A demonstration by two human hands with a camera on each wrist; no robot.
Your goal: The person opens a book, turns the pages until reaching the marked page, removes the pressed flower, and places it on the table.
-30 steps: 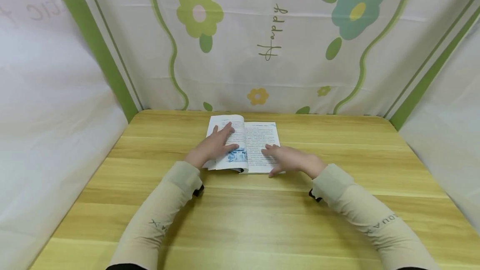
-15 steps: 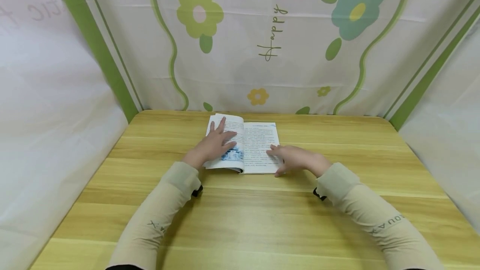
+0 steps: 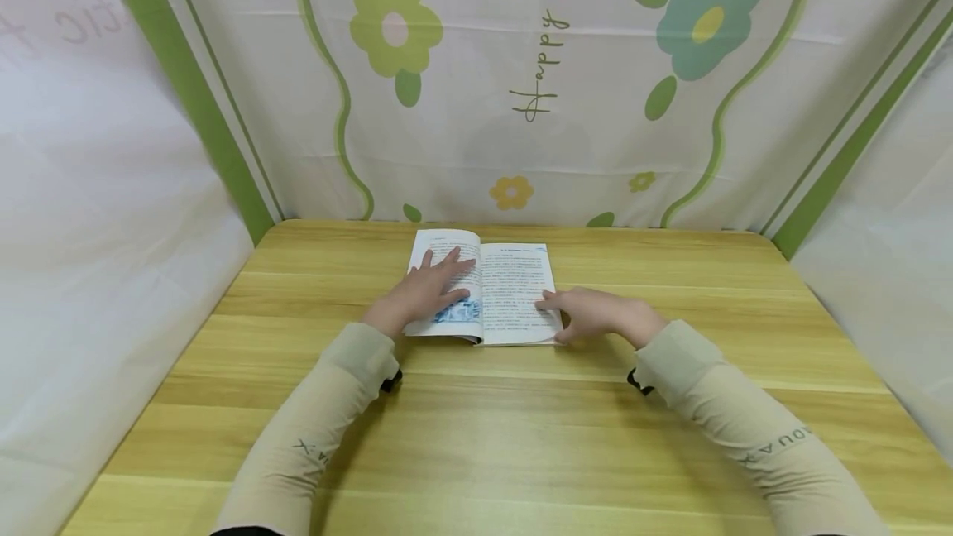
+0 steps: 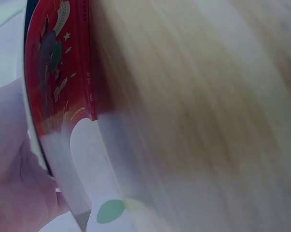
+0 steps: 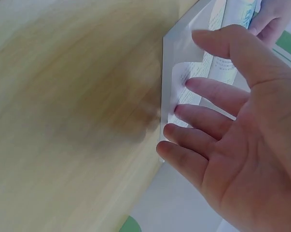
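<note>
An open book (image 3: 514, 292) lies toward the far side of the wooden table, with printed text on both pages and a blue picture low on the left one. My left hand (image 3: 424, 292) rests flat on the left page, fingers spread. In the left wrist view the book's red cover (image 4: 63, 58) shows beneath, its edge raised off the table. At the lower right corner is my right hand (image 3: 596, 314), fingers loosely bent and apart. The right wrist view has its thumb touching a page corner (image 5: 191, 53) that curls up, with the other fingertips at the page's edge.
The wooden table (image 3: 476, 437) extends on all sides of the book. A white cloth backdrop (image 3: 476, 106) with printed flowers stands right behind the table's far edge, and white cloth walls (image 3: 112, 230) flank it.
My right hand has shifted slightly right to the book's lower right corner, and its thumb has come onto the page. The left hand has moved a little over the left page, flattening it.
</note>
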